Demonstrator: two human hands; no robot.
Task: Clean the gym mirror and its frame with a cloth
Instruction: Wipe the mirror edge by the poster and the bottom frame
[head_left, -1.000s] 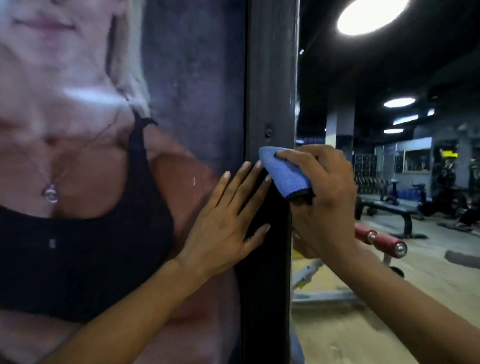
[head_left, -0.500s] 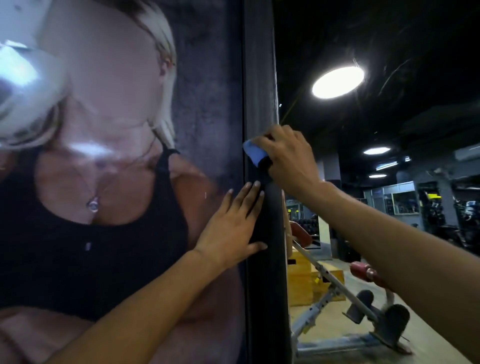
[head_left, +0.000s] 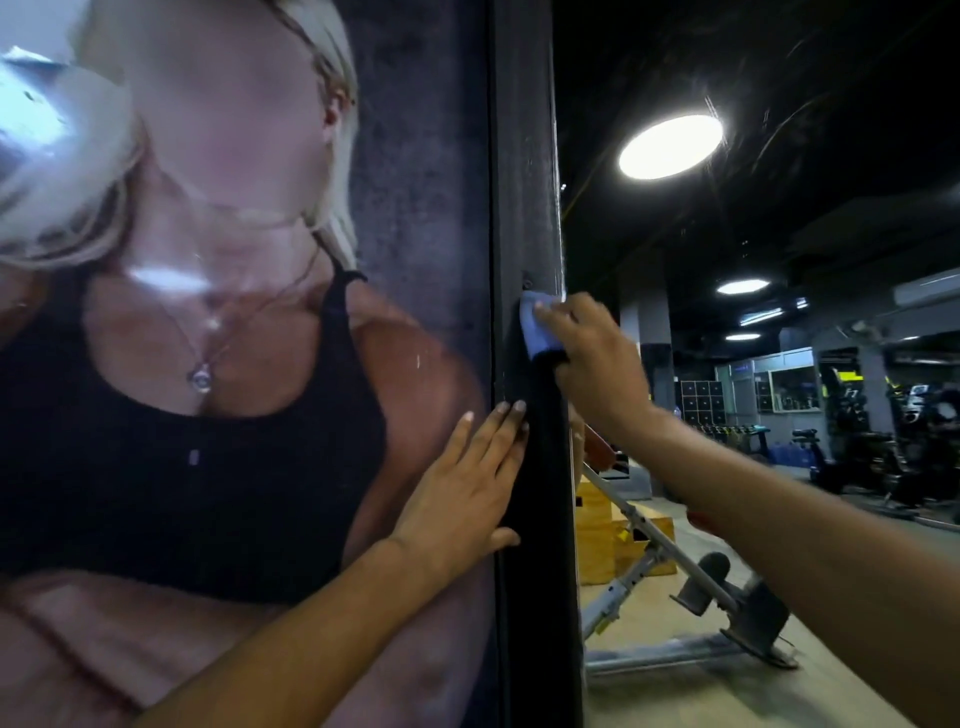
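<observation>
Pressing blue cloth (head_left: 537, 327) in right hand (head_left: 597, 364) against black frame (head_left: 530, 156), long axis running 12 to 6. Bracing left hand (head_left: 462, 493), fingers flat, at 7 o'clock below cloth.

Single head-worn wide-angle view, facing forward, close against the dark frame (head_left: 524, 208), gym floor receding rightward

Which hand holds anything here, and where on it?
The right hand grips the blue cloth at its lower right edge, against the frame. The left hand holds nothing.
</observation>
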